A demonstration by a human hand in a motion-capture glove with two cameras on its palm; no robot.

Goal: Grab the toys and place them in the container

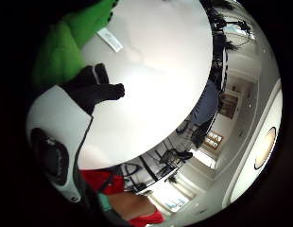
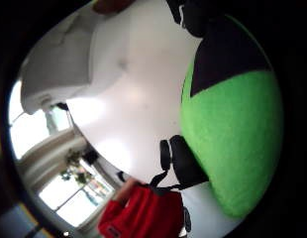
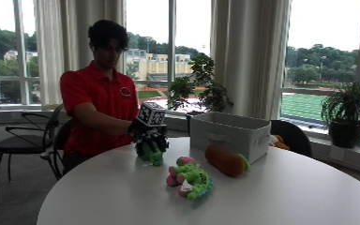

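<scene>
pink-and-green plush toy lying nearest on the white round table, orange plush toy against the white container, gloved right hand grasping a green plush toy above the table's far edge

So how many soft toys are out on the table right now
3. A green toy gripped in the gloved right hand near the table's edge, a green and pink toy mid-table, and an orange toy against the white container. Others may be hidden behind or inside it.
</scene>
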